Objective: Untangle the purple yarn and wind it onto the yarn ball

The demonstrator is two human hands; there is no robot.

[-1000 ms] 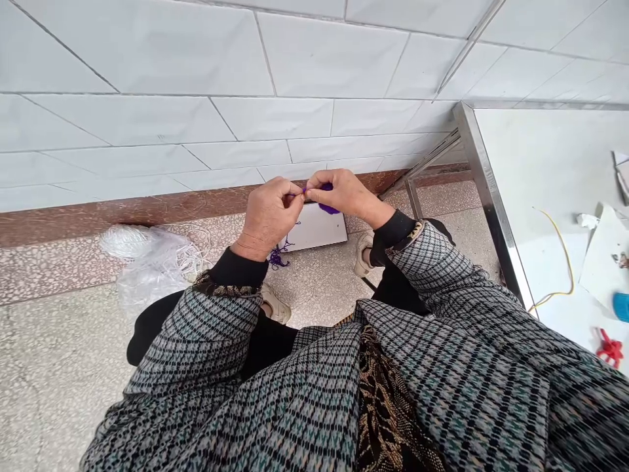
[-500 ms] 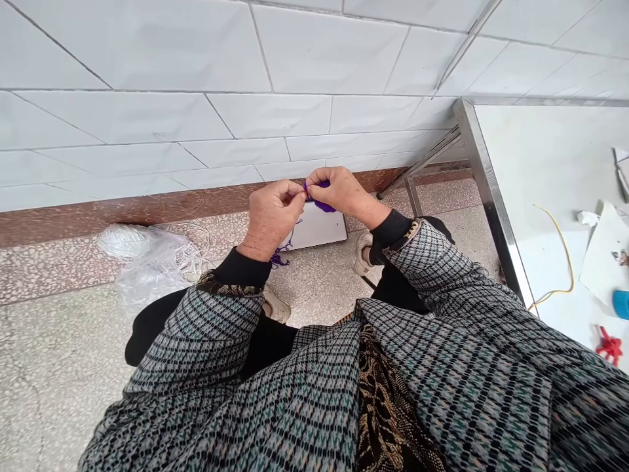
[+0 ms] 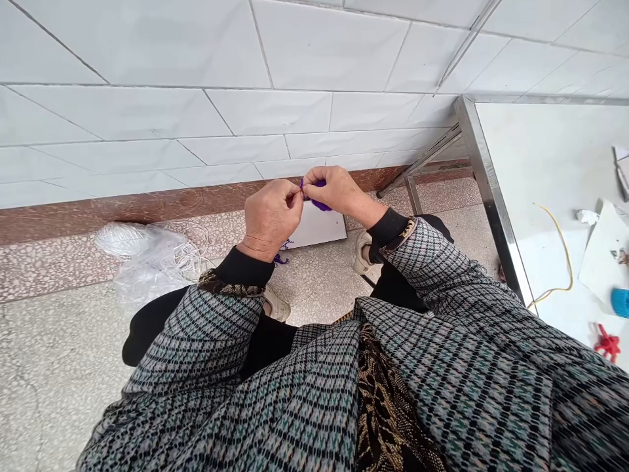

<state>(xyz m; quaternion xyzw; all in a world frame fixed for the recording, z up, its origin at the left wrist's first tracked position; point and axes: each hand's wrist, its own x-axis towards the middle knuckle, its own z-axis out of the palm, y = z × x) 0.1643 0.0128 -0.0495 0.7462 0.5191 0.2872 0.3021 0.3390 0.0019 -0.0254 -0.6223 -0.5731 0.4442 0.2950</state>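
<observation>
Purple yarn (image 3: 322, 204) shows bunched behind the fingers of my right hand (image 3: 335, 190), which pinches a strand of it. My left hand (image 3: 272, 213) is closed too, its thumb and forefinger pinching the yarn where both hands' fingertips meet. A small purple tuft pokes up between the fingertips. Loose purple strands (image 3: 282, 254) hang below my left hand. Beneath the hands is a flat white surface (image 3: 319, 228), like a box or board. My fingers hide the exact point where the yarn is held.
On the floor to the left lie a white yarn ball (image 3: 124, 240) and a clear plastic bag (image 3: 152, 269) with white cord. A metal-framed table (image 3: 521, 170) stands at the right, bearing a yellow cord (image 3: 567, 255), a blue cap (image 3: 620, 303) and a red object (image 3: 608, 343). A tiled wall (image 3: 295, 59) rises ahead.
Both hands have shifted very slightly left, still pinching at the same meeting point. A purple tuft now sticks up above the fingertips, and less of the hanging strands shows.
</observation>
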